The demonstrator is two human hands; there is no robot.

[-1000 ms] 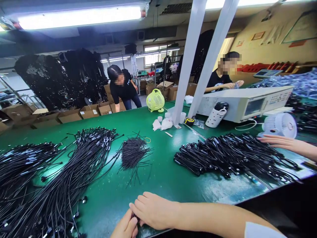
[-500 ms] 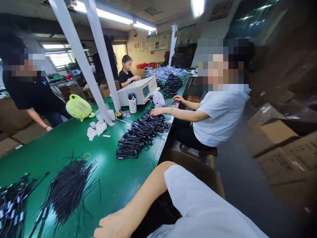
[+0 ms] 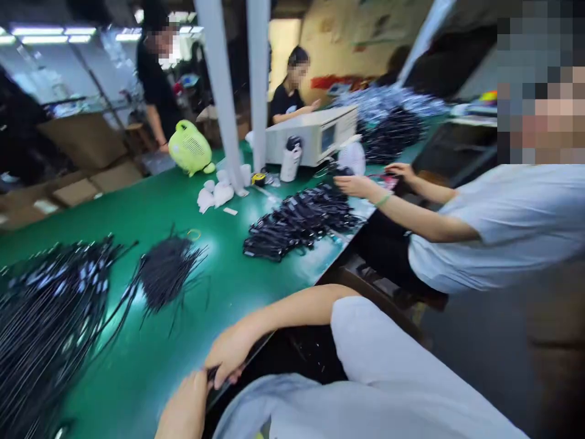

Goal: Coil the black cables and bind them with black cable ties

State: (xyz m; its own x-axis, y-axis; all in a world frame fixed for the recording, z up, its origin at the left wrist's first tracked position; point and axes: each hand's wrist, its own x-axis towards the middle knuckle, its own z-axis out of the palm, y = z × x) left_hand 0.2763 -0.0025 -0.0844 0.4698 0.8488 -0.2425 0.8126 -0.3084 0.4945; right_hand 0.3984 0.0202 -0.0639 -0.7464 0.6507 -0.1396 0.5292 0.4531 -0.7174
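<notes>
My left hand [image 3: 183, 403] and my right hand [image 3: 230, 352] meet at the near edge of the green table, low in the view. Both are closed around a black cable [image 3: 212, 373], of which only a short dark bit shows between the fingers. Up and to the left of them lies a bundle of thin black ties [image 3: 165, 271]. A large spread of black cables with pale tags [image 3: 50, 305] covers the table's left side. Ahead, a long row of coiled black cables [image 3: 297, 222] lies on the table.
A co-worker in a pale shirt [image 3: 457, 225] sits at right, hands by the coiled cables. Two people in black are beyond the table. A white instrument [image 3: 315, 134], a white bottle [image 3: 291, 160], a green fan [image 3: 189, 149] and white posts [image 3: 223, 91] stand there. Cardboard boxes [image 3: 86, 146] are at left.
The view has swung left and down. My left hand has come into view, and my right hand now meets it at the black cable. The co-worker's near hand is slightly raised.
</notes>
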